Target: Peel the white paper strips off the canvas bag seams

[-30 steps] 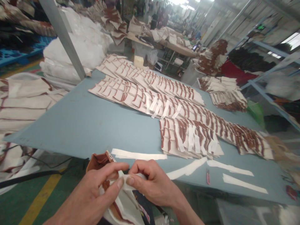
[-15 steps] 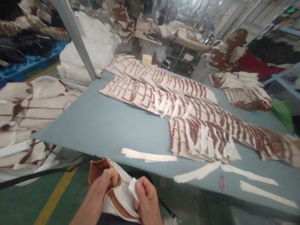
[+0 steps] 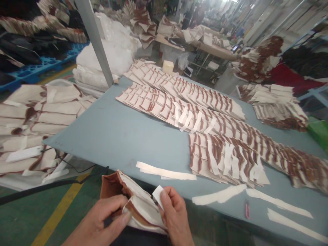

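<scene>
Low in the head view, both my hands hold a stack of cream fabric pieces with brown trim (image 3: pixel 137 205), just in front of the blue table's near edge. My left hand (image 3: pixel 102 222) pinches the stack's left side, thumb on top. My right hand (image 3: pixel 174 218) is closed on the right side, with a small white paper strip (image 3: pixel 157 195) under its thumb. On the blue table (image 3: pixel 115 136) lie long overlapping rows of the same cream and brown pieces (image 3: pixel 217 133), some with white strips laid across them.
Loose white strips (image 3: pixel 166 172) and a small red tool (image 3: pixel 247 209) lie near the table's front edge. Piles of cream fabric (image 3: pixel 38 116) stand at the left beside a grey post (image 3: pixel 96 44). More tables and fabric heaps fill the back and right.
The view has shifted left and slightly down. My hands moved from a tight pinch together to spread on the stack, the right hand now holding a white strip on it.
</scene>
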Available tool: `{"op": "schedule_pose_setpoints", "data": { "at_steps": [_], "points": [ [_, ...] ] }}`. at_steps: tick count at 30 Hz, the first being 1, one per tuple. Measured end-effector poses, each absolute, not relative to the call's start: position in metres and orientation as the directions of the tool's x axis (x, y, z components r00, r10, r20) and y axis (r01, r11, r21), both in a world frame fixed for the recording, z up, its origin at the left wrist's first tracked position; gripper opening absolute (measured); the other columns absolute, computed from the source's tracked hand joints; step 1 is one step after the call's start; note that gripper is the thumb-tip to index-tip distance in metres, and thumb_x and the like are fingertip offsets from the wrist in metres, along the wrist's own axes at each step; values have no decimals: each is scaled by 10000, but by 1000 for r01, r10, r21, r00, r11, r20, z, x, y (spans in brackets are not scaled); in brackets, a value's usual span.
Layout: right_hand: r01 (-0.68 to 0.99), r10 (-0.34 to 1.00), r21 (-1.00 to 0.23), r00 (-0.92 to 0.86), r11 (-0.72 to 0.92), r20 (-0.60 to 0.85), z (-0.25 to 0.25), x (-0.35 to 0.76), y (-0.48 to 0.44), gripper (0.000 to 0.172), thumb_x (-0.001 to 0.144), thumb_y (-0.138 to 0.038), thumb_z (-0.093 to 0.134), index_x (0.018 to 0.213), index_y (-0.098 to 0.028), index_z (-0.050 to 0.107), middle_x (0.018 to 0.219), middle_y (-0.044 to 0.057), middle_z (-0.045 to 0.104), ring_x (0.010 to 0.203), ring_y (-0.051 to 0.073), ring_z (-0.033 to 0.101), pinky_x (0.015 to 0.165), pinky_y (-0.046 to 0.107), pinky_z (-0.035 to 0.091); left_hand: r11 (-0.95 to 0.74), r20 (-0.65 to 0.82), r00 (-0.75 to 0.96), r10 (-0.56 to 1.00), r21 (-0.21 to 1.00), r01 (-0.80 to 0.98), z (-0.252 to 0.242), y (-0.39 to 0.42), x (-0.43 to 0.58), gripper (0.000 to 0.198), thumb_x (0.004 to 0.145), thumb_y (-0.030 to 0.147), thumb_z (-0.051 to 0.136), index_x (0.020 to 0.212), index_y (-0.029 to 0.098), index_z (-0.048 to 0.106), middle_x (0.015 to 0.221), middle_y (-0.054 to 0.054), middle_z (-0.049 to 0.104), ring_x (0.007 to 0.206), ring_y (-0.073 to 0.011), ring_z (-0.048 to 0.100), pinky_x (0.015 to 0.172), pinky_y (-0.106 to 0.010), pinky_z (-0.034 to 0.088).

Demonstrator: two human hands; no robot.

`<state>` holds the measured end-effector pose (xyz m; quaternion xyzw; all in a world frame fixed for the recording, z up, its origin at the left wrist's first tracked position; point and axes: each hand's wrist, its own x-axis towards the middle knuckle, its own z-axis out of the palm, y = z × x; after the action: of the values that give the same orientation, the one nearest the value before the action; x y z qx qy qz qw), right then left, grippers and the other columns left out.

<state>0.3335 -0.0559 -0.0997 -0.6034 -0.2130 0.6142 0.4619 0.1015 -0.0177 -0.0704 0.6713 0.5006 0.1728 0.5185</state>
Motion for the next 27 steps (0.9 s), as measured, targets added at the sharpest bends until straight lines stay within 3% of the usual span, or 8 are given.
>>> {"op": "schedule_pose_setpoints", "data": {
  "at_steps": [4, 7, 10, 12, 15, 21, 24, 27],
  "points": [
    [-318, 838, -819, 115, -477, -533, -37, 350, -44, 659, 795, -834, 869, 789, -234, 599, 509, -130, 351, 463, 62, 203, 459, 211, 218, 15, -166, 373, 913, 927, 375, -47, 7, 129, 307, 1025, 410, 613, 898, 229, 826, 870, -21, 833, 789, -223, 792, 716, -229, 617],
    [-200, 880, -872, 77, -446, -468, -6, 345, -42, 587, 850, -784, 844, 806, -233, 646, 524, -98, 450, 456, 81, 279, 469, 239, 251, -10, -111, 386, 916, 954, 299, -31, 19, 141, 293, 1035, 391, 628, 903, 217, 823, 846, -30, 817, 728, -212, 766, 663, -233, 615],
    [124, 968, -972, 184, -198, -173, 1, 334, -34, 383, 983, -532, 792, 781, -234, 659, 613, -53, 549, 539, 116, 409, 532, 265, 313, -68, -53, 429, 902, 963, 262, -22, 24, 145, 304, 1061, 381, 614, 877, 227, 800, 815, -21, 790, 712, -203, 743, 629, -224, 608],
    [301, 977, -954, 201, 12, 76, -2, 330, -25, 292, 1028, -371, 719, 780, -239, 641, 679, -38, 578, 611, 135, 475, 591, 276, 359, -110, -11, 444, 896, 963, 246, -21, 24, 148, 319, 1082, 377, 570, 937, 242, 820, 890, -26, 821, 765, -211, 765, 670, -230, 631],
    [396, 950, -901, 171, 178, 262, -6, 329, -16, 252, 1049, -265, 655, 805, -244, 591, 782, -20, 613, 712, 153, 551, 658, 279, 412, -117, 14, 424, 906, 969, 217, -21, 21, 152, 379, 1111, 404, 510, 1035, 268, 855, 993, -29, 854, 793, -214, 772, 706, -246, 650],
    [388, 972, -915, 151, 108, 179, -12, 334, -15, 253, 1051, -249, 636, 818, -251, 538, 806, -24, 590, 722, 153, 550, 653, 273, 419, -101, 10, 328, 945, 960, 260, -20, 16, 158, 379, 1096, 448, 550, 987, 290, 877, 954, -9, 863, 830, -226, 780, 751, -244, 641],
    [375, 977, -924, 159, 72, 141, -16, 333, -16, 253, 1041, -250, 625, 810, -253, 523, 789, -32, 577, 701, 149, 535, 645, 273, 413, -28, -44, 297, 954, 972, 235, -20, 16, 161, 418, 1079, 502, 563, 893, 287, 870, 876, -11, 847, 797, -233, 749, 734, -263, 613],
    [385, 974, -921, 179, 59, 138, -18, 332, -15, 247, 1025, -240, 626, 806, -255, 513, 780, -36, 574, 699, 150, 535, 653, 275, 416, 61, -111, 257, 960, 979, 193, -28, 15, 160, 435, 1057, 560, 597, 925, 276, 897, 912, -30, 851, 840, -246, 738, 776, -280, 601]
  ]
}}
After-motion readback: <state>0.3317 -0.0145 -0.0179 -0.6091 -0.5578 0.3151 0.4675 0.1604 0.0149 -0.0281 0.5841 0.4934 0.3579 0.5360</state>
